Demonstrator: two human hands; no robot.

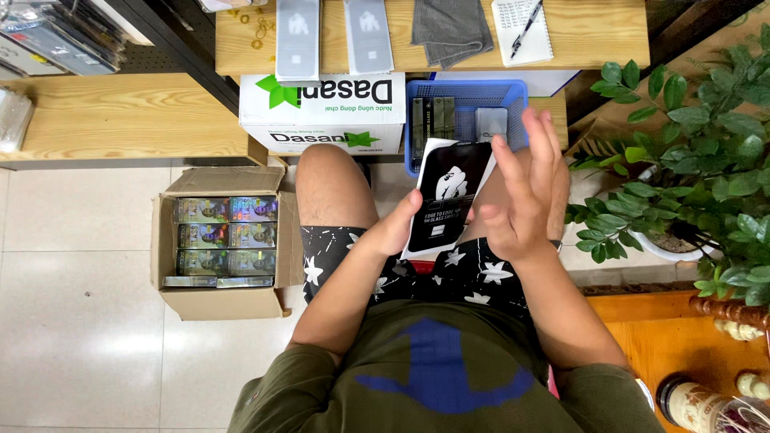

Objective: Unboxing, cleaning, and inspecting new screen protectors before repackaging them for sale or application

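Seated person, knees close to the bench (120,120) edge; a blue basket (513,92) sits just beyond the hands and an open cardboard box (172,248) of shiny packs stands on the tiled floor (72,337) to the left, with bare floor around it. Left hand (397,228) has its fingers clamped on the lower edge of a black flat package (449,192), held tilted over the lap. Right hand (525,188) is beside it, fingers spread and straight, palm against the package's right edge. Potted plant (690,176) crowds the right side.
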